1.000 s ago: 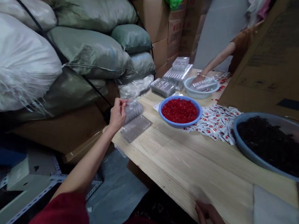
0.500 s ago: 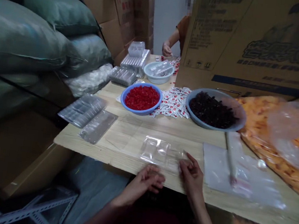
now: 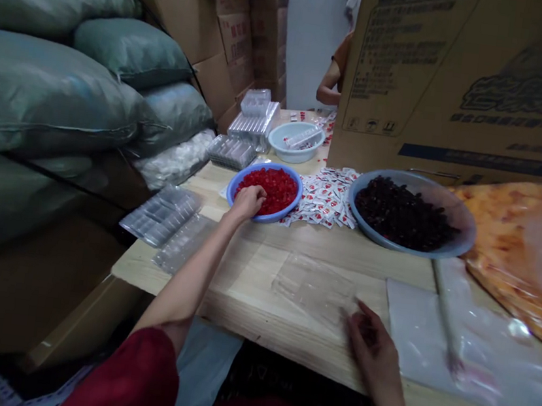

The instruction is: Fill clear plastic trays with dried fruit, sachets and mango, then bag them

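Bowl [image 3: 269, 218] with a blue rim is the landmark, and the left hand [image 3: 250, 202] reaches over its near edge, fingers bunched and pointing down into the red pieces [image 3: 277, 187]; whether they pinch a piece is hidden. Nearer the wearer than the bowl, and to its right, a clear plastic tray [image 3: 312, 287] lies flat on the wooden table [image 3: 239, 298]. The right hand [image 3: 374, 351] is at the tray's right end, half curled with thumb and forefinger close to the edge, probably to steady such a light sheet; blur prevents me from telling whether they grip it. Keeping the bowl within easy reach likely suits the left arm's stretch. Printed sachets [image 3: 326, 196] spread just right of the bowl, with a basin [image 3: 404, 248] of dark pieces beyond them. More compartment trays [image 3: 163, 215] lie left of the bowl, and stacked clear trays [image 3: 256, 122] stand behind it, perhaps nested to save room. Past the bowl, a co-worker's arm [image 3: 331, 85] shows beside a cardboard box [image 3: 414, 82].
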{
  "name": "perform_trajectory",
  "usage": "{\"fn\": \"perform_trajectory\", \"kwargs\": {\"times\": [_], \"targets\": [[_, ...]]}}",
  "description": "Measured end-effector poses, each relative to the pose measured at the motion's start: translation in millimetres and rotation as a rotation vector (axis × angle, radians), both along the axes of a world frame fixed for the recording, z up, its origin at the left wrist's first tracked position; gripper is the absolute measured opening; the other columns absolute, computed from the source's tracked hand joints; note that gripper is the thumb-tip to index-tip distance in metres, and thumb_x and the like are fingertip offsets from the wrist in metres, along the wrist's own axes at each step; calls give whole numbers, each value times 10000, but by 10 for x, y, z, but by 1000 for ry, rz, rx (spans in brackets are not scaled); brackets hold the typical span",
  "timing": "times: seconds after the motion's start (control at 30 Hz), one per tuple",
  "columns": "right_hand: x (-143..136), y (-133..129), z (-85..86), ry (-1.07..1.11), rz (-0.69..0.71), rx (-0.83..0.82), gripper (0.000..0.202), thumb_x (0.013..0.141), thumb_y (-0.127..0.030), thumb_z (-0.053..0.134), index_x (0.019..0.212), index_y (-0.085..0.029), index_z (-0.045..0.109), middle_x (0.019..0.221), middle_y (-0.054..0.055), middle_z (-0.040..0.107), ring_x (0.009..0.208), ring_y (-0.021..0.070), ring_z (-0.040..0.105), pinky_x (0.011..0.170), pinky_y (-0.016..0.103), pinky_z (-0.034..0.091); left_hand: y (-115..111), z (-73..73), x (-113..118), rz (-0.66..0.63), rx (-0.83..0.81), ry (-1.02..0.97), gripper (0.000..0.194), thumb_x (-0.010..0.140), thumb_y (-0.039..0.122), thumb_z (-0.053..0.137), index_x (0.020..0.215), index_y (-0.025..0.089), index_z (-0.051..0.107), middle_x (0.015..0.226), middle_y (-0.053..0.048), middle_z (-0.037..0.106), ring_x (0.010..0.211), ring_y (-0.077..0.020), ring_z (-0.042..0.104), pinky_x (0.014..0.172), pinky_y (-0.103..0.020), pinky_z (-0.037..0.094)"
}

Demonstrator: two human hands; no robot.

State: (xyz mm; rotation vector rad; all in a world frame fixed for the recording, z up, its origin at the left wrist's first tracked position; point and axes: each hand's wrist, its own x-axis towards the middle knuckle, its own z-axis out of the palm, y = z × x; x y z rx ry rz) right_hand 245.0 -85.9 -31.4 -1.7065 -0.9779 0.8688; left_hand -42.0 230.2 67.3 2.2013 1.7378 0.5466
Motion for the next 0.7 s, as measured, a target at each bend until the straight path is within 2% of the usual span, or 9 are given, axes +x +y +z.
{"fn": "perform_trajectory", "kwargs": {"times": [0.07,0.17,0.3,0.4,0.47,0.5,0.6,0.7], "targets": [[28,1,5,-50,-20,17,619,822,-553,679,1287,-150,615,986,88,682,791,180,642,691,303,535,216,-141,99,-1,-32,38,75,760,183,686,834,169,689,932,-118,725,952,-257,655,898,-341,479],[116,29,90,-100,-24,52,521,854,-515,652,1238,-162,636,1001,91,691,781,178,641,690,305,541,343,-279,158,3,-52,88,121,667,194,761,721,184,653,866,-122,714,910,-276,658,840,-337,494],[409,246,441,-221,-84,128,351,911,-441,592,1140,-189,678,993,77,694,753,168,626,646,286,515,358,-302,99,6,-20,100,99,733,250,682,679,202,615,786,-109,702,826,-274,654,785,-348,489],[826,657,720,-349,-194,282,287,917,-380,588,1108,-197,698,1033,74,699,795,175,630,677,294,511,353,-274,46,20,48,71,103,800,287,575,757,205,621,827,-97,709,820,-258,650,804,-350,479],[1170,1039,811,-440,-209,351,300,907,-342,585,1124,-168,699,1006,83,703,791,185,632,682,309,511,346,-261,27,45,83,26,113,783,306,569,762,207,619,806,-71,705,793,-239,647,809,-338,482],[1342,1248,823,-500,-199,344,289,895,-310,586,1100,-146,707,979,90,707,772,188,630,685,320,510,341,-260,21,61,97,-14,119,766,314,576,779,207,625,793,-54,703,777,-227,646,807,-328,486],[1754,1857,773,-650,-138,156,190,821,-145,594,942,-102,735,875,96,707,747,191,624,772,367,506,331,-282,-6,100,140,-150,264,749,327,570,962,204,666,808,-21,707,767,-204,648,811,-314,503],[1926,2304,680,-679,-98,90,127,758,-70,616,821,-99,722,808,63,683,760,166,613,857,367,487,366,-347,-55,108,184,-229,339,789,348,530,1050,203,692,872,-37,721,815,-217,657,837,-337,517]]}}
